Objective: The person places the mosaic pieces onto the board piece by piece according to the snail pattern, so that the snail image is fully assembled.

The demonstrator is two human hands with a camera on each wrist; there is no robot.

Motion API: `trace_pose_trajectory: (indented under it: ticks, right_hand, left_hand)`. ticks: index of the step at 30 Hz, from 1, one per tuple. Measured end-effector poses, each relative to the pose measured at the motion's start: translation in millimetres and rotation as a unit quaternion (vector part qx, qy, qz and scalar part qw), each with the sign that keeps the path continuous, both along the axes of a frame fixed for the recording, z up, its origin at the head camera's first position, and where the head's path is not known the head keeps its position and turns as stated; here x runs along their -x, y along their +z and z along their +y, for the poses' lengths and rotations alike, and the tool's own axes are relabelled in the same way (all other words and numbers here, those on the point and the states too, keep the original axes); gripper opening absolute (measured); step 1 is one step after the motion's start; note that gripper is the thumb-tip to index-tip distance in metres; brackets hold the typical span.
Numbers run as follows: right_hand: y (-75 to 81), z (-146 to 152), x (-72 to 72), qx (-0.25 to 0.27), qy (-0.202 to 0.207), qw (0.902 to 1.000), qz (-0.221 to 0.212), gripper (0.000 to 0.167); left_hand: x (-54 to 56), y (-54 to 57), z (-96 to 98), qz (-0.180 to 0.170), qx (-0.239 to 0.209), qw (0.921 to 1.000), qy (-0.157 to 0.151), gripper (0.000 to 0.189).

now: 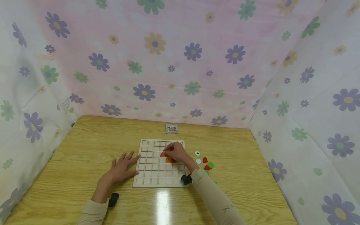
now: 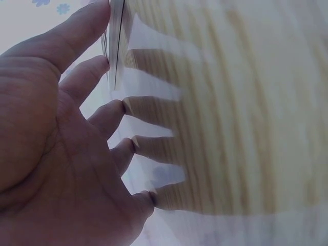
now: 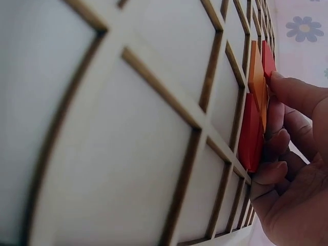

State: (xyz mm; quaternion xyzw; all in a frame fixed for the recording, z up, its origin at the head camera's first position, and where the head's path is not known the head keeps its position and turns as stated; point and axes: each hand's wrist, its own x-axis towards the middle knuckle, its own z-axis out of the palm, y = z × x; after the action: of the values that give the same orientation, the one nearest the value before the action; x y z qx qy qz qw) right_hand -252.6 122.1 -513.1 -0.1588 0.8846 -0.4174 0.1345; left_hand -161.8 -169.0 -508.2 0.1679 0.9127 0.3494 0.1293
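"Beige sleeves closest to the cam, OK. What's your left hand up to?"

"Fingers spread, nothing gripped. Thumb & index touch the left edge of the gridded board, other fingertips on the table. Prob. there to stop the board sliding, w/ my right arm reaching over it."

"And your right hand?"

"Thumb & index pinching a small red piece, the rest bent. It's over the far half of the board, just far-left of the orange pieces; a second red piece sits beside those. Fingertip hold, I'd say, b/c the piece is thin & the cells are tight. Can't tell if it's fully seated."

"Why's the loose stuff on the right?"

"Easy reach for that hand, I reckon: eye disc, plain white disc, red bits, green bits, all near the board's right edge. Some green's part-hidden by my arm."

"And the card?"

"Far side, past the board, pic up, prob. so I can glance at it w/o my arms covering it."
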Motion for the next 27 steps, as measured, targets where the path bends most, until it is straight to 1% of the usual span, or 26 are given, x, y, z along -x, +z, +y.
trace_pose_trajectory:
  ticks: [5, 12, 20, 27]
  right_hand:
    - [-0.4, 0.8, 1.3, -0.002, 0.001, 1.0000, 0.002, 0.012]
    - [-2.5, 1.5, 2.5, 0.009, 0.001, 1.0000, 0.000, 0.011]
    - [-2.2, 1.6, 2.9, 0.020, 0.003, 0.9997, 0.009, 0.008]
    - [-2.1, 1.4, 1.6, 0.025, -0.004, 0.9996, -0.011, 0.008]
  left_hand:
    - [0.2, -4.0, -2.1, 0.017, -0.008, 0.9998, -0.004, 0.073]
    - [0.8, -1.1, -0.5, -0.004, 0.010, 0.9999, 0.003, 0.073]
    - [1.7, -1.9, 0.2, -0.006, 0.009, 0.9999, 0.002, 0.073]
    - [2.1, -2.4, 0.0, -0.009, 0.009, 0.9999, 0.001, 0.074]
